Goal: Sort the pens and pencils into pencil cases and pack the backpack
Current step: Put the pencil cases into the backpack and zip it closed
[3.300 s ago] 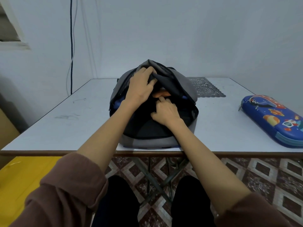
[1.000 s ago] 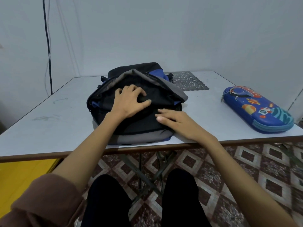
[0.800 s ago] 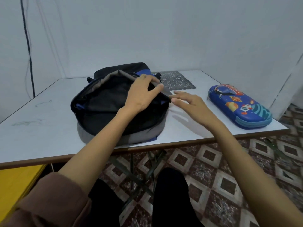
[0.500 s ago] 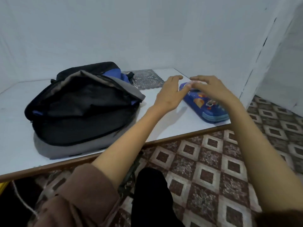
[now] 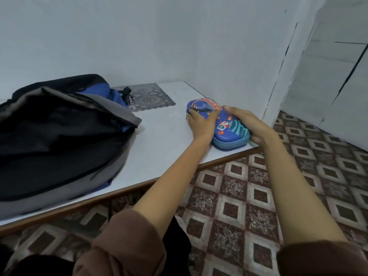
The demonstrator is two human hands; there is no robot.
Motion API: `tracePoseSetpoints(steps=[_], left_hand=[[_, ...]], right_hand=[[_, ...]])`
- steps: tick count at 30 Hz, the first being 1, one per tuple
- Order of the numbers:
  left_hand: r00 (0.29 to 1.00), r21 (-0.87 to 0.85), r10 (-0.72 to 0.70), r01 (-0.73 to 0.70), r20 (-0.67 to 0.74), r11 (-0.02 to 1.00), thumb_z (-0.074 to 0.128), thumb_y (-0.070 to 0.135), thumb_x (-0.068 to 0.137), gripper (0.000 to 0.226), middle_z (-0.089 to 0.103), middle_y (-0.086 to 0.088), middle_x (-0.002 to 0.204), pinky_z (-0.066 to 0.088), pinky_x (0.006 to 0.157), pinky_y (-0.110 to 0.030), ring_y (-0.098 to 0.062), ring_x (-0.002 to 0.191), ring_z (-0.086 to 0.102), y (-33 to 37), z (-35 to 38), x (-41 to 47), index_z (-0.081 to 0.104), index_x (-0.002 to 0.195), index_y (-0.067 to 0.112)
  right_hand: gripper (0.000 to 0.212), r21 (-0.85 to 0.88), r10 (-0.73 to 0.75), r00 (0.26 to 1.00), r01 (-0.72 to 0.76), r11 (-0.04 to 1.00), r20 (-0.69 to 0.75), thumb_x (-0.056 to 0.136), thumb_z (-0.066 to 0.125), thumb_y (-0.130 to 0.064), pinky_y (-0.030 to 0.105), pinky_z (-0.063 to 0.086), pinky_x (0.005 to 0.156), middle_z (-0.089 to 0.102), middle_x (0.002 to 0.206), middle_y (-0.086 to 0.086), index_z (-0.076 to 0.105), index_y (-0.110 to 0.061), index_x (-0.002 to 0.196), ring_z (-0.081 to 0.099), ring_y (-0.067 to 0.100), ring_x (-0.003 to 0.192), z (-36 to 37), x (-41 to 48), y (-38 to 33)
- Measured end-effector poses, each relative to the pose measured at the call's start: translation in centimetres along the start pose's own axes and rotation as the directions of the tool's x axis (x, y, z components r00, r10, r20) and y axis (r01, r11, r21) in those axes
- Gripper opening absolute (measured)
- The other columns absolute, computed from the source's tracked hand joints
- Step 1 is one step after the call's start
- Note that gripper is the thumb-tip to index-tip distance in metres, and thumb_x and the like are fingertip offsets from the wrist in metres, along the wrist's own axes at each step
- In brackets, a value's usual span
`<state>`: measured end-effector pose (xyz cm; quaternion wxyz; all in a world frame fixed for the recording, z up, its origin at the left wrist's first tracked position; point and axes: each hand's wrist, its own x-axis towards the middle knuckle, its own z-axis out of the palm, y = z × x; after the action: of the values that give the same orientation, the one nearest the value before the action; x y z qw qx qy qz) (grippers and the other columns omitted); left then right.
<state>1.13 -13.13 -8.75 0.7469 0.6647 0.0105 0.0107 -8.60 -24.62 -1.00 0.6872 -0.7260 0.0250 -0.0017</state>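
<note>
As our left hand (image 5: 201,125) and right hand (image 5: 250,124) clasp the pencil case (image 5: 229,127), it sits well to the right of the backpack (image 5: 59,136).
Resting on the bench (image 5: 163,140), the case runs lengthwise from the near edge away from us. Our left fingers curl over the side facing the backpack, and our right fingers wrap the side away from it. We judge the next move to be a lift and a carry leftward to the backpack's gaping mouth, with the nearer left hand leading.

Both hands left the backpack (image 5: 65,136) and reached right to the blue pencil case (image 5: 219,122); the left hand (image 5: 201,124) gripped its left side, the right hand (image 5: 247,124) its right side.
</note>
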Motion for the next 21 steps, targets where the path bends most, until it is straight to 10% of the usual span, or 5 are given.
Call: tracePoseSetpoints(steps=[21], left_hand=[[0.974,0.008,0.175,-0.176,-0.146,0.984,0.08,0.043,0.042,0.1,0.055,-0.013,0.132,0.057,0.084,-0.051,-0.032,0.109,0.064,10.6,-14.5,-6.5,0.041,0.133,0.029]], right_hand=[[0.03,0.291,-0.157,0.978,0.112,0.95,0.137,0.087,0.059,-0.002,0.034,0.057,0.081,0.07,0.109,0.017,0.063,-0.003,0.117,0.07,0.024,0.089,14.0,-2.7,-4.9]])
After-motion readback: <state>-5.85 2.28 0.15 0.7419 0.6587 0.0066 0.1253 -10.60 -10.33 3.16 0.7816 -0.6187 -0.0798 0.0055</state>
